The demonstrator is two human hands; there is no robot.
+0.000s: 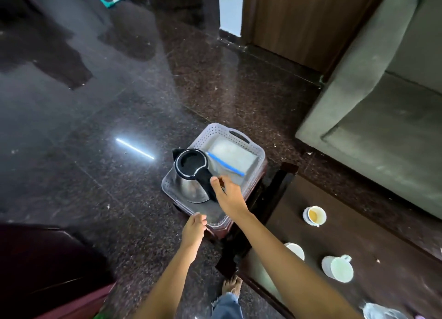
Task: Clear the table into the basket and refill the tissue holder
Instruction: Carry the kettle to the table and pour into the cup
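A pale perforated plastic basket [239, 136] sits on a dark red stool beside the table. Inside it stands a steel kettle [191, 187] with a black lid, and behind that lies a clear zip bag of white tissues [233, 154] with a blue seal. My right hand [229, 196] is on the kettle's black handle, thumb on one side and fingers on the other. My left hand [195, 225] curls on the basket's near rim. On the dark wooden table [382, 227] stand a cup with brown dregs [314, 214], a white cup [295, 250] and a white mug [337, 268].
A grey sofa [382, 103] runs along the right, close behind the table. A crumpled clear plastic bag [382, 312] lies at the table's near right. A dark maroon chair [47, 271] fills the lower left. My bare foot [232, 285] stands on the polished granite floor.
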